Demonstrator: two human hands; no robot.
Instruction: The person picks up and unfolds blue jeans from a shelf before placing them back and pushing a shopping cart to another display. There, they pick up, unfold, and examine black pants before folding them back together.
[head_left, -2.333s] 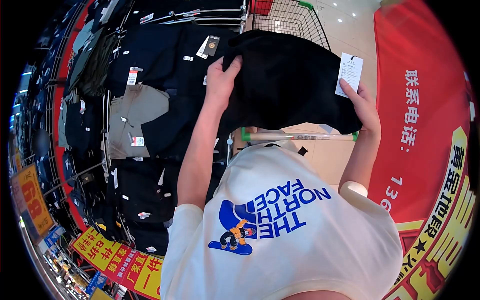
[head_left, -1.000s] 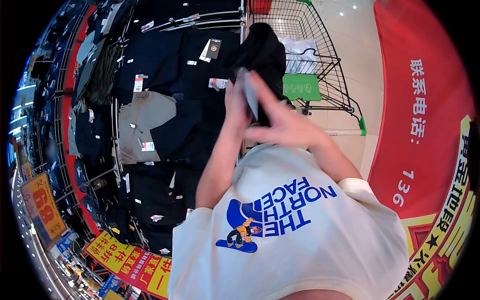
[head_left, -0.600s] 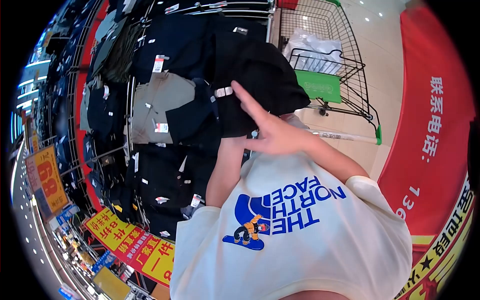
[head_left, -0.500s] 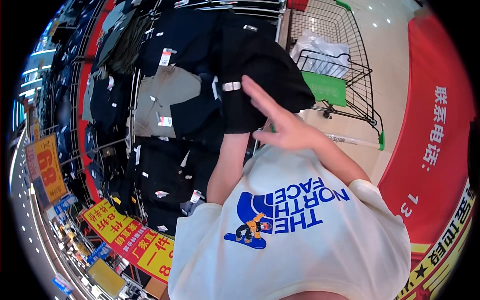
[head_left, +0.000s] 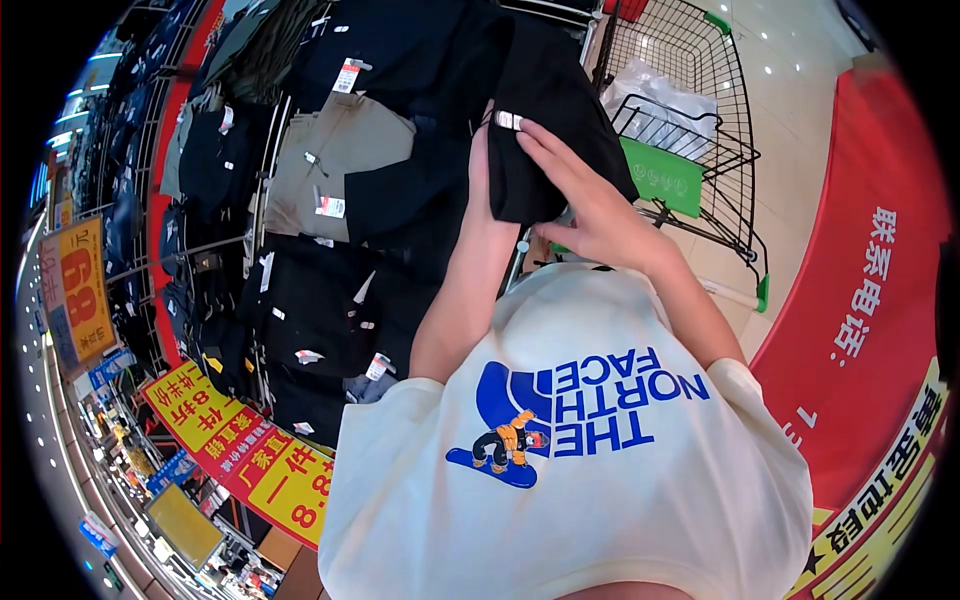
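A black folded garment with a small white label lies between my two hands, over other dark clothes on the rack. Along its left edge my left hand holds it, with most of the fingers hidden behind the fabric. My right hand rests on top, fingers stretched out flat and tips beside the label. Its thumb is apart from the fingers, at the garment's near edge. Left of the hands, a grey-beige garment with a paper tag lies among the dark ones.
A wire shopping cart with a green panel and a clear plastic bag stands at the right. Beyond it hangs a red banner. At the left are more clothes racks, an orange price sign and a red-yellow sign.
My right hand has come down from above onto the garment, its fingertips now at the label. More of my left hand shows at the garment's left edge. The view has shifted slightly.
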